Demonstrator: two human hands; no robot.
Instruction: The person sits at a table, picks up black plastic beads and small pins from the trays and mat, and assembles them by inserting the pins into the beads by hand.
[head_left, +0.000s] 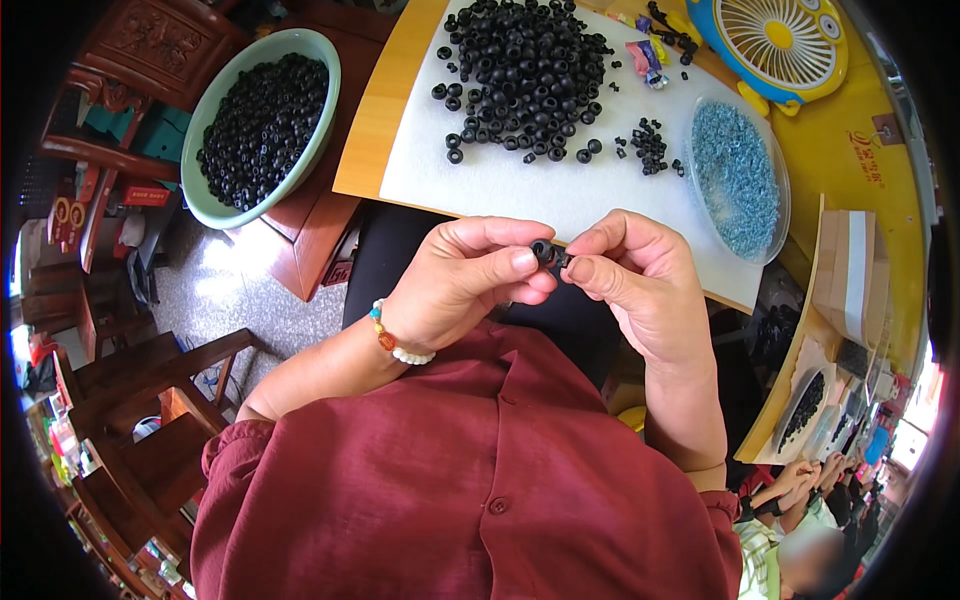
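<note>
Left hand [475, 265]: fingertips pinch a black bead [542, 249], near white mat's [420, 150] edge.
Right hand [640, 275]: pinches small black piece [562, 261] beside it.
Drop risk: shallow fingertip grip might let either slip.

I see a blue/yel. fan [780, 37], shiny wrappers [646, 62] nr it, carved wd. chair [165, 48] off L, brown cardbd. box [832, 270] off R.
</note>
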